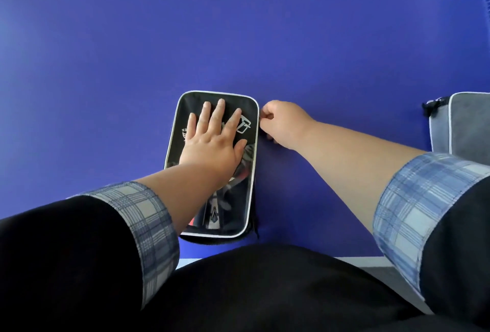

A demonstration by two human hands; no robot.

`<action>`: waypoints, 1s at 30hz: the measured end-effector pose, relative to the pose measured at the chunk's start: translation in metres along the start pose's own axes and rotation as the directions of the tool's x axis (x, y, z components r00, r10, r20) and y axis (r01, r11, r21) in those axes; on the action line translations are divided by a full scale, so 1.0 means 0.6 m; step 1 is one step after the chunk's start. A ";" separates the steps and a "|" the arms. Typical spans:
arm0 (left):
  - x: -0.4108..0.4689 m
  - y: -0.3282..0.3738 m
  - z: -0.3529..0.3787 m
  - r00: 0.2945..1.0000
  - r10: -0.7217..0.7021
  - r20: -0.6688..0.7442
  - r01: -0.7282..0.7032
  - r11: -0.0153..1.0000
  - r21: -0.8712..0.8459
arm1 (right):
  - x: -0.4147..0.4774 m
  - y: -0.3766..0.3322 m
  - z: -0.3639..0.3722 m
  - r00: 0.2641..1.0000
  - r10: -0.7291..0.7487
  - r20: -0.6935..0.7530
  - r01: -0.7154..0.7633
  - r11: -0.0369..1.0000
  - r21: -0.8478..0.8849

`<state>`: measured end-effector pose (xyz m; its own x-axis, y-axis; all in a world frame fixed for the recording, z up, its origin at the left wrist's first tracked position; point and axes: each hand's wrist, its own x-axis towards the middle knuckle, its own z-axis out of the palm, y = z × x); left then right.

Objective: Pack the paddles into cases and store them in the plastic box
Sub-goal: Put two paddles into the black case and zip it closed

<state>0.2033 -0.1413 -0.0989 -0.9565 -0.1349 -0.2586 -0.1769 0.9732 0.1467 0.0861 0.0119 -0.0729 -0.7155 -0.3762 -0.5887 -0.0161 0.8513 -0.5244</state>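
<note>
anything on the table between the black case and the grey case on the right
Only the right hand, pinched at the black case's right edge. Beyond it, the head view shows bare blue table up to the grey case.

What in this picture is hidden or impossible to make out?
- Head view: what the right hand pinches beside the black case; curled fingers hide it.
- Case contents: glare blurs the clear front.
- Grey case: cut off by the right edge.
- Plastic box: not in view.

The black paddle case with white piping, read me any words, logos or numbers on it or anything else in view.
Black paddle case with white piping: white outline logo, no letters legible.
White print beside the left hand: too small and blurred to read.
Grey case: no text visible.
</note>
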 end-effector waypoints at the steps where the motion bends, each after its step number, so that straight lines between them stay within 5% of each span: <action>1: -0.002 0.000 -0.002 1.000 0.002 -0.006 -0.002 1.000 -0.008 | -0.001 -0.002 -0.002 1.000 0.016 0.007 -0.016 1.000 0.019; 6: -0.008 0.002 -0.008 0.999 0.000 -0.052 -0.004 0.998 -0.070 | 0.001 -0.019 -0.002 0.993 0.117 0.010 -0.116 0.976 0.183; 9: -0.009 0.001 -0.009 0.998 0.012 -0.055 -0.018 0.994 -0.104 | 0.002 -0.023 -0.008 0.970 0.206 0.132 -0.242 0.883 0.401; 18: -0.013 -0.002 -0.013 0.996 0.027 -0.081 -0.039 0.988 -0.152 | 0.015 -0.023 -0.031 0.945 0.193 0.263 -0.260 0.933 0.251; 24: -0.014 -0.003 -0.013 0.994 0.025 -0.105 -0.042 0.986 -0.160 | 0.019 -0.023 -0.018 0.959 0.240 0.152 -0.280 0.884 0.375; 28: -0.014 0.000 -0.011 0.993 0.030 -0.112 -0.049 0.984 -0.171 | 0.016 -0.010 -0.017 0.918 0.314 0.240 -0.395 0.748 0.533; 30: -0.014 -0.004 -0.011 0.993 0.019 -0.120 -0.040 0.984 -0.176 | 0.016 -0.010 -0.020 0.937 0.287 0.198 -0.348 0.805 0.481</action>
<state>0.2099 -0.1435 -0.0908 -0.9806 -0.1382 -0.1393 -0.1768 0.9300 0.3222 0.0708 0.0076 -0.0682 -0.5366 -0.1809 -0.8242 0.5720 0.6402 -0.5128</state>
